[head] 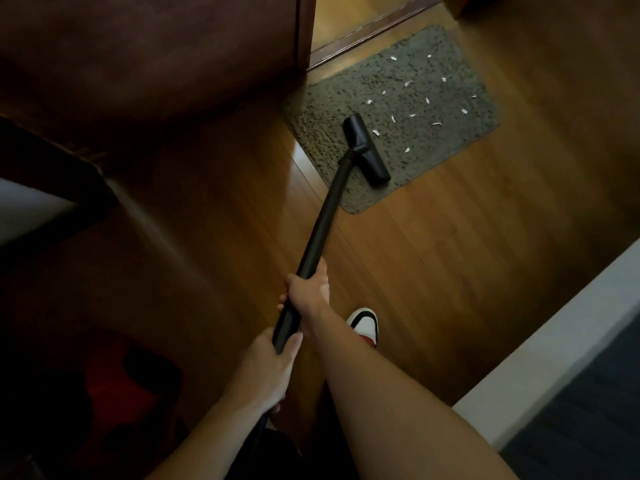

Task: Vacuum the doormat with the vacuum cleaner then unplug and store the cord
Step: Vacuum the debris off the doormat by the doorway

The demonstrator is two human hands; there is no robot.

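A: On the far floor, by the door sill, we log the grey doormat (446, 140) lying flat on the wooden floor (450, 254). White paper scraps (408, 83) are scattered over its right and far parts.

B: Vacuum head?

A: The black floor nozzle (367, 150) rests on the mat's near-left part, with one scrap just beside its right edge. The black wand (322, 220) slopes from it toward us.

B: Hands?

A: The right hand (308, 296) grips the wand farther along, fingers curled round it and pressed together. The left hand (270, 362) holds the wand's near end, thumb lying along the tube. Its fingers wrap underneath, and we cannot tell their spacing.

B: Other entries?

A: A white, black and red shoe (363, 323) is just right of the hands. A dark wooden door (156, 64) stands far left. A red and dark shape (114, 386) at near left is too dim for us to identify. A pale ledge (554, 341) runs along the near right.
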